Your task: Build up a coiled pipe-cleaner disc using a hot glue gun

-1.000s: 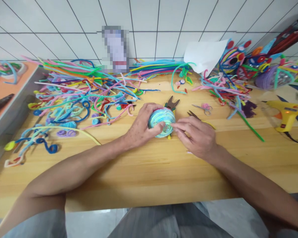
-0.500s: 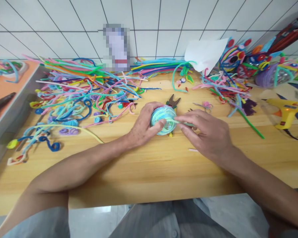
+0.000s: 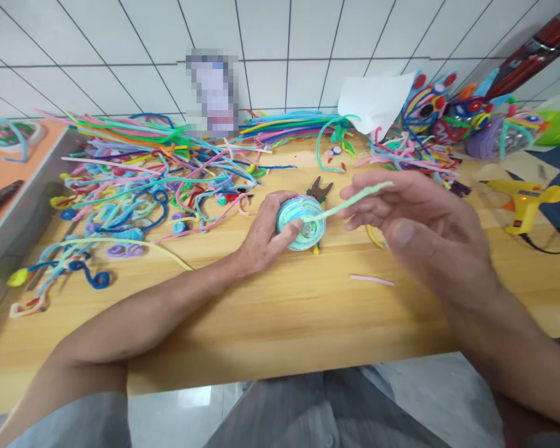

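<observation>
My left hand (image 3: 264, 239) is closed round a ball-like form wound with blue and green pipe cleaner (image 3: 313, 236), its thumb pressed on the near face. From that form a loose light green pipe cleaner end (image 3: 350, 203) sticks out to the right. My right hand (image 3: 441, 233) is raised beside it, thumb and fingers apart; the loose end passes in front of the fingers without being pinched. Pliers with brown jaws (image 3: 322, 186) lie behind the wound form, partly covered by it. A curved yellow piece (image 3: 377, 238) shows below my right fingers, partly hidden.
Tangled pipe cleaners (image 3: 135, 186) cover the left of the wooden table (image 3: 242, 323), with a straight bundle (image 3: 294, 127) along the wall. A short pink piece (image 3: 371, 280) lies in front. Right are a yellow glue gun (image 3: 525, 202) and decorated figures (image 3: 424, 112).
My right hand has let go of the light green end, opened, and moved right and up. The loose end now points up to the right. My left hand keeps its hold.
</observation>
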Demonstrator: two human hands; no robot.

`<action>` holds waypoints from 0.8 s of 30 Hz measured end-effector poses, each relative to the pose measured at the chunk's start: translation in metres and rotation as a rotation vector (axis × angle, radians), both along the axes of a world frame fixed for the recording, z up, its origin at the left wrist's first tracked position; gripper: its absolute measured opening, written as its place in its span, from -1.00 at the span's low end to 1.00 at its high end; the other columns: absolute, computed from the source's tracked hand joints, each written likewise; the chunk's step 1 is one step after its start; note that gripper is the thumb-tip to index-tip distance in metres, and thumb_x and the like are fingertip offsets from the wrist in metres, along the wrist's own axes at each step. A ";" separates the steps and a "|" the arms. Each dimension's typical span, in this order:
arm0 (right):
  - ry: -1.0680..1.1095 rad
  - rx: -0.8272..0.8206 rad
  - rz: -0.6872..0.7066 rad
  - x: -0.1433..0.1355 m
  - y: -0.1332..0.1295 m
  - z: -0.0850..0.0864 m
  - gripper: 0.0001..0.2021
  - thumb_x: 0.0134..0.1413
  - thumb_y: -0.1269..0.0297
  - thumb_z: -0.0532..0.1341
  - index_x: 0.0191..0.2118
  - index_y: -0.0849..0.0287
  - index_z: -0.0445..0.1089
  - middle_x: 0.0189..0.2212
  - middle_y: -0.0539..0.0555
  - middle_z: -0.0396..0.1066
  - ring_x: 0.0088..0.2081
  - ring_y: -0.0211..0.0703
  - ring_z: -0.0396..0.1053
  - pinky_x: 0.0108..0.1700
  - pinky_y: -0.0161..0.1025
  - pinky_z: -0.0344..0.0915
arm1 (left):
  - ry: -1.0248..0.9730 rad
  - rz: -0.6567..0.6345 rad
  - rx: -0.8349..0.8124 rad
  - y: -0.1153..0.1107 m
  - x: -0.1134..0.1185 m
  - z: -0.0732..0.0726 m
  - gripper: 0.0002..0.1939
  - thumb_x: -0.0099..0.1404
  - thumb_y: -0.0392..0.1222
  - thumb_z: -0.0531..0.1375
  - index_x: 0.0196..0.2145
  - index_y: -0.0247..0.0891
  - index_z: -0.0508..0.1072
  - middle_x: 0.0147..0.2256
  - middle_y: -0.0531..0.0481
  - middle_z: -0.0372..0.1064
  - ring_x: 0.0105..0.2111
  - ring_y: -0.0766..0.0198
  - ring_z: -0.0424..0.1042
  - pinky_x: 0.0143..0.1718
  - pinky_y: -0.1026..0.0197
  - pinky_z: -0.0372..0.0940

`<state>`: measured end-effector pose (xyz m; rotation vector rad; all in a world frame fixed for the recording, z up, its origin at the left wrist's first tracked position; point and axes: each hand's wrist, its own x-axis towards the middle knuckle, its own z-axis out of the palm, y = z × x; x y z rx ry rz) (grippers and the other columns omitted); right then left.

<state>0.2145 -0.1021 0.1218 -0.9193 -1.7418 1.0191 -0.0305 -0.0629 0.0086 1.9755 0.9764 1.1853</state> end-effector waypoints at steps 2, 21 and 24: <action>0.082 -0.018 -0.022 0.005 0.003 -0.003 -0.54 0.25 -0.09 0.42 0.20 -0.15 0.53 0.14 0.03 0.56 -0.01 -0.07 0.61 0.09 -0.04 0.59 | -0.040 0.007 -0.058 0.001 0.000 -0.002 -0.48 0.56 0.18 0.12 0.25 -0.23 0.28 0.21 -0.23 0.41 0.20 0.04 0.43 0.29 -0.06 0.36; -0.298 0.213 -1.231 0.281 -0.013 -0.112 -0.61 -0.22 0.25 0.57 -0.47 0.02 0.30 -0.53 -0.08 0.35 -0.51 -0.27 0.28 -0.55 -0.32 0.13 | -0.165 0.008 -0.135 0.012 -0.002 -0.013 -0.58 0.45 0.25 0.24 0.20 0.26 0.45 0.00 0.05 0.49 -0.05 -0.16 0.43 -0.06 -0.48 0.44; -0.381 0.235 -1.295 0.302 0.012 -0.111 -0.48 -0.37 0.34 0.60 -0.50 0.00 0.18 -0.52 -0.15 0.28 -0.48 -0.31 0.21 -0.52 -0.32 0.10 | -0.153 -0.004 -0.128 0.012 -0.004 -0.015 -0.55 0.44 0.25 0.25 0.23 0.25 0.43 0.02 0.05 0.49 -0.04 -0.17 0.43 -0.06 -0.44 0.43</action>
